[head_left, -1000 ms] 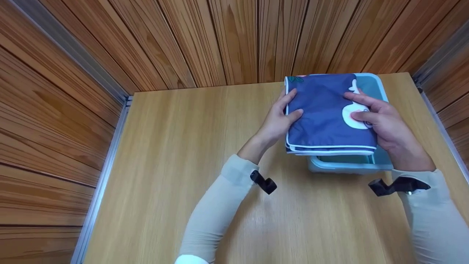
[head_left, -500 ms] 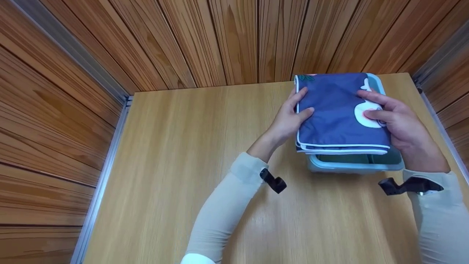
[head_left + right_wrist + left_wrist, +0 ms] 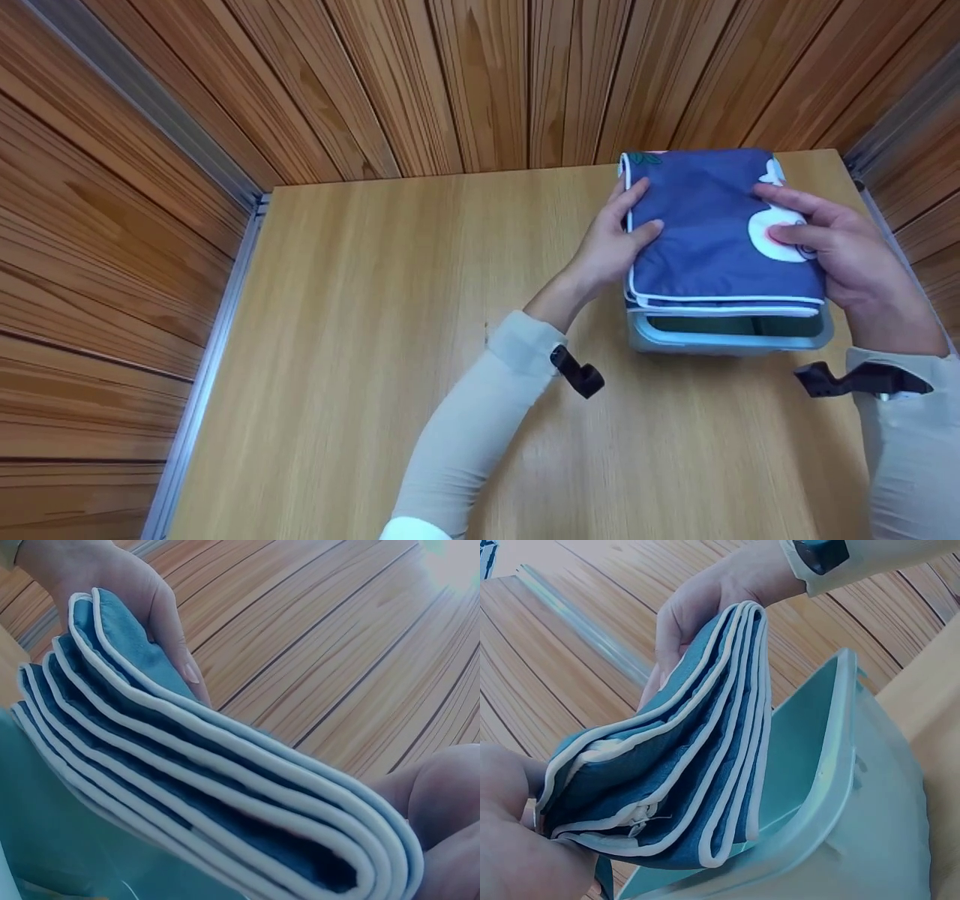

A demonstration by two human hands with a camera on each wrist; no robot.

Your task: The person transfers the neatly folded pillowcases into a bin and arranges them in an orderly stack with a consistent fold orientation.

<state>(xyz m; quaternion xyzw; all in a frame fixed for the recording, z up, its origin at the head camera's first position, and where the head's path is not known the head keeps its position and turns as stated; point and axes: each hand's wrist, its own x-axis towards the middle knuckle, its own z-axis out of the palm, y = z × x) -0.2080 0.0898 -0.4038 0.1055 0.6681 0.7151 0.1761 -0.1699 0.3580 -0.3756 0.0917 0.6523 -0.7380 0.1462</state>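
Observation:
A folded navy cloth (image 3: 705,240) with white piping and a white printed figure is held between both hands over a light blue plastic bin (image 3: 727,342). My left hand (image 3: 613,238) grips its left edge, thumb on top. At the right edge my right hand (image 3: 859,251) pinches it, thumb and index finger on the print. Several stacked layers of the cloth (image 3: 682,780) show in the left wrist view, with the bin's open mouth (image 3: 840,735) below. From the right wrist, the rounded folds of the cloth (image 3: 225,765) face the camera. The bin's inside is mostly hidden.
The bin stands on a wooden tabletop (image 3: 405,300) at its back right. Wood-panelled walls (image 3: 480,82) rise behind and at the sides, with a metal rail (image 3: 214,352) along the left edge. Black camera mounts (image 3: 577,371) sit on both wrists.
Both hands have carried the folded cloth to the right, so it now covers most of the bin's opening. The grip looks the same, and the bin has stayed in place.

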